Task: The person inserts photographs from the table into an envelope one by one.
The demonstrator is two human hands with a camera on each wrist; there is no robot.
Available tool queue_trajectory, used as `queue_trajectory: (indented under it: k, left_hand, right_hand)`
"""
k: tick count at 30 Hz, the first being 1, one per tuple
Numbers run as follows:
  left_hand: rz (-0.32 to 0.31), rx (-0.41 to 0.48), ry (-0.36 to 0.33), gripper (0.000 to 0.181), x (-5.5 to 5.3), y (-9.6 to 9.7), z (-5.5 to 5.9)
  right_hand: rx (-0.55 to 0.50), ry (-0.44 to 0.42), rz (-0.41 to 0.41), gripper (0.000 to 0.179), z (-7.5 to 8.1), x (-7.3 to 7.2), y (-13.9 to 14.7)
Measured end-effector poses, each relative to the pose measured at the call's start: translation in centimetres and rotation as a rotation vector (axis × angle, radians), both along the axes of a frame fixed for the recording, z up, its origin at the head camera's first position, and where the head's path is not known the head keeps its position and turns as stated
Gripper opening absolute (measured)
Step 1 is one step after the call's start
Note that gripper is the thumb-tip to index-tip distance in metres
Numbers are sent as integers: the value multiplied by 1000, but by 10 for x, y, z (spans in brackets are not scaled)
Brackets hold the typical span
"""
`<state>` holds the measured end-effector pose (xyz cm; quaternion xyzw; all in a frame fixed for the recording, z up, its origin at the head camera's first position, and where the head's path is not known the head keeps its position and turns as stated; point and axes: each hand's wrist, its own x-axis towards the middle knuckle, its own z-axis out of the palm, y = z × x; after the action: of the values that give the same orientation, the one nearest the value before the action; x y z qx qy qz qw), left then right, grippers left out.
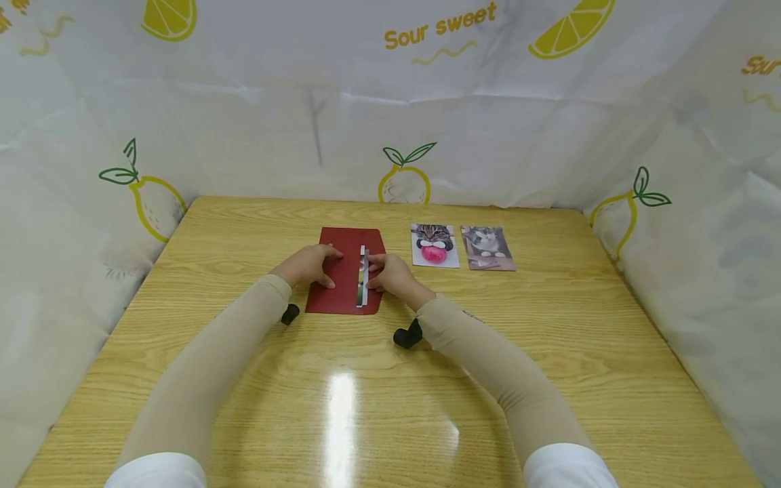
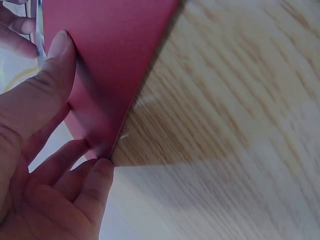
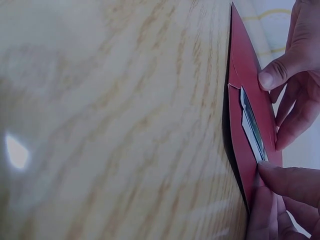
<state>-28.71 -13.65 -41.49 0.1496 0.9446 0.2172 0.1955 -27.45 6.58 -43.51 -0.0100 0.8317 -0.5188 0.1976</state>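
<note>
A red envelope point(image 1: 342, 271) lies on the table with its flap unfolded to the right. A narrow strip of slim photo cards point(image 1: 363, 285) sticks out of its opening; the rest is hidden inside. My left hand point(image 1: 309, 264) rests on the envelope's left part, thumb and fingers spread apart. Its thumb point(image 2: 59, 47) lies on the red paper in the left wrist view. With my right hand point(image 1: 396, 276) I hold the cards at their outer edge. In the right wrist view the right thumb point(image 3: 280, 175) touches the end of the card strip point(image 3: 253, 132), fingers bent beside it over the flap.
Right of the envelope lie a cat photo with a pink ball point(image 1: 434, 245) and a second cat photo point(image 1: 488, 248). Black wrist-camera parts point(image 1: 407, 335) show below my wrists. A white lemon-print cloth point(image 1: 274, 135) encloses the wooden table point(image 1: 274, 407) at the back and sides.
</note>
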Motion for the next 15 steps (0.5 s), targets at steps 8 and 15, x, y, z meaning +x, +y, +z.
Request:
queue_trajectory:
  k: [8,15]
  left_hand:
    - [-15,-13,1,70,-1,0,-1]
    - [-26,-10,10,69,-1,0,-2]
  right_hand:
    - [16,15,32,63,2,2,1]
    - [24,17,30,63,3,1,1]
